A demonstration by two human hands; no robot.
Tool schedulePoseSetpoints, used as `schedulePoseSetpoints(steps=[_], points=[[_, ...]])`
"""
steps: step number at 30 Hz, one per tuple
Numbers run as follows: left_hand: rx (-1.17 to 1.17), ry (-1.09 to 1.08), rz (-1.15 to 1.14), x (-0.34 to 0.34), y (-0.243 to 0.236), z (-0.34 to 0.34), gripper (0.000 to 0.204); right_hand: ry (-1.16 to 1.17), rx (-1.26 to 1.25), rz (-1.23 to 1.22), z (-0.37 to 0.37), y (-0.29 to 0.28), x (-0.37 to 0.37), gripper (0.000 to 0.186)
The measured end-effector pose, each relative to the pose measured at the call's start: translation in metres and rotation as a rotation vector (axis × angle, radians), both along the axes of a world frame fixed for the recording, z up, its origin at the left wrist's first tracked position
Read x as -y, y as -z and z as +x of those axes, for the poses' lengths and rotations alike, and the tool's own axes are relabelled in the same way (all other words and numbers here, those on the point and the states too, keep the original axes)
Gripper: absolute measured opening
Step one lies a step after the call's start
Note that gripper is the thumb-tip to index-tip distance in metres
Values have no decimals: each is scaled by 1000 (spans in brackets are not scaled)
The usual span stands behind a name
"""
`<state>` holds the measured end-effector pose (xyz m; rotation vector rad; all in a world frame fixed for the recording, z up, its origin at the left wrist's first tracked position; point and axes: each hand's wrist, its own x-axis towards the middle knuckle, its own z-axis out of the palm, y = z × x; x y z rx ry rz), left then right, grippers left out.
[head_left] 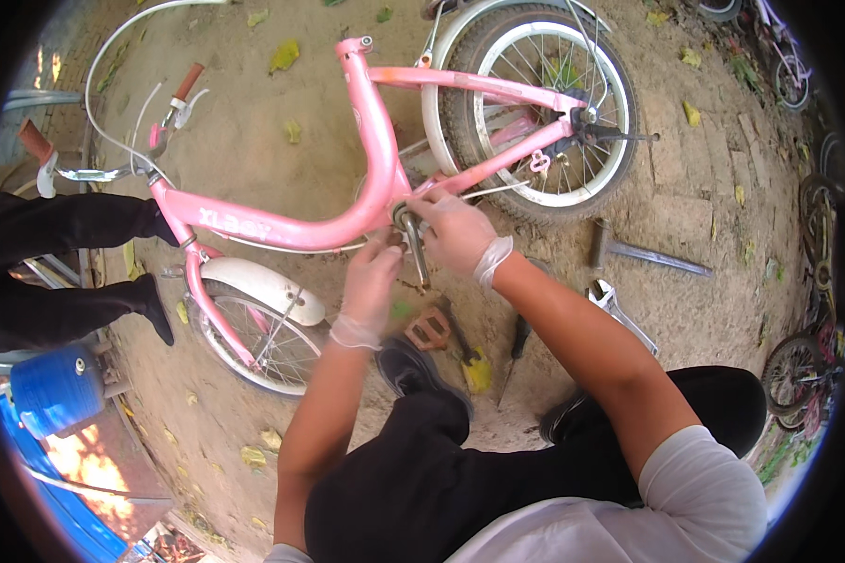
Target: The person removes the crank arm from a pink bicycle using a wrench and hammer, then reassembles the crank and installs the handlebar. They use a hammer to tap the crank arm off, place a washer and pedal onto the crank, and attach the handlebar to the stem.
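Presently, in the head view, my left hand (370, 274) and right hand (455, 230), both in thin translucent gloves, are positioned at the lower junction of a pink bicycle frame (377, 155), which lies on its side on bare earth. My right fingers are bent against the upper end of a metal bar (413, 242) that projects from this junction; I cannot tell whether they are clamped on it. My left fingertips are just beside the same bar; their grip is partly hidden and likewise cannot be determined. Lettering: one white marking (235, 223) in block capitals runs along the front frame tube. Adjacent components: rear wheel (503, 36), upper right; front wheel (244, 368), lower left. Ground items: a hammer (657, 259) and an adjustable wrench (629, 317), right of my right forearm; a reddish-brown pedal (427, 330), between my forearms. Another person's dark trouser legs (66, 225) enter from the left.
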<state>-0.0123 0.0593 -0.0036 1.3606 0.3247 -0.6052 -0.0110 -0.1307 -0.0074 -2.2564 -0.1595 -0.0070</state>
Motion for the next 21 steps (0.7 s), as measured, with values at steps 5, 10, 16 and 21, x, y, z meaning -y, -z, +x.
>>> schedulePoseSetpoints(steps=[5, 10, 16, 21], points=[[-294, -5, 1, 21, 9, -7, 28, -102, -84, -26, 14, 12, -5, 42], [107, 141, 331, 26, 15, -20, 26, -234, 108, 12, 17, 20, 3, 45], [97, 102, 299, 29, -2, -16, 26, -153, -34, -39, 12, 7, 6, 43], [144, 111, 343, 28, -20, -9, 26, -134, 136, -68, 12, -14, 6, 36]])
